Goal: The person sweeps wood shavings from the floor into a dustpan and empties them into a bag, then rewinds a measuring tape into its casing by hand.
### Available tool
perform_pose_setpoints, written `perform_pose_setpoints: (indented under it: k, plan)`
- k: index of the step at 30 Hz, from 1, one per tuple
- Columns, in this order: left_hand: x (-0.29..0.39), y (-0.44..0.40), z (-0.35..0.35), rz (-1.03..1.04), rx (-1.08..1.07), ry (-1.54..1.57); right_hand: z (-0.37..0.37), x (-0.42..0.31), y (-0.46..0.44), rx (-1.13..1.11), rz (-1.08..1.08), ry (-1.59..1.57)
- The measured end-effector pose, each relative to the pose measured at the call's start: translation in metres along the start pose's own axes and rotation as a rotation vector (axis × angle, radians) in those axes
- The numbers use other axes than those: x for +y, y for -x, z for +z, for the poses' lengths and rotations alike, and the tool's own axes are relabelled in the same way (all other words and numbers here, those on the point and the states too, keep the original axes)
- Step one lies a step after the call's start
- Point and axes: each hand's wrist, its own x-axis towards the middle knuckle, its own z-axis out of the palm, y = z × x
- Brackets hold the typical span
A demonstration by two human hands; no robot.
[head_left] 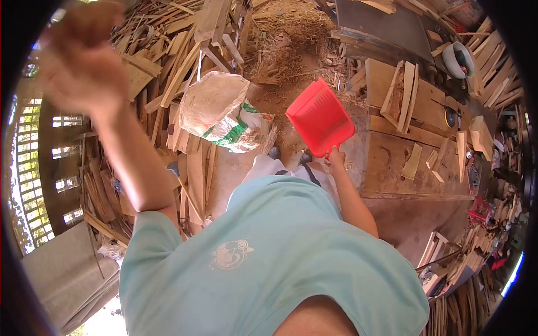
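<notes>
- Right hand (335, 157): clasping a ribbed red plastic dustpan (320, 117), right of the green-printed white sack (228, 130).
- Left hand (84, 75): raised, left of the sack, blurred; whether spread or closed, I cannot tell.
- Brown wooden bench (389, 168): farther right of the sack.

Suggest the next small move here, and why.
Probably lower the red dustpan toward the wood shavings ahead: the right hand grips it at its near end, its wide edge faces forward, and its pan looks bare. The left hand is raised and blurred; I can't tell whether it holds anything.
</notes>
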Motion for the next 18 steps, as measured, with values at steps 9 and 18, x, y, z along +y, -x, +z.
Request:
perform_pose_setpoints:
  k: [9, 18]
  plan:
    - [0.007, 0.129, 0.094, -1.246, -0.171, 1.785, -0.015, -0.003, -0.001, -0.015, 0.042, -0.051]
    - [-0.056, 0.229, 0.099, -1.226, -0.287, 0.61, -0.026, 0.008, -0.016, -0.001, 0.047, 0.055]
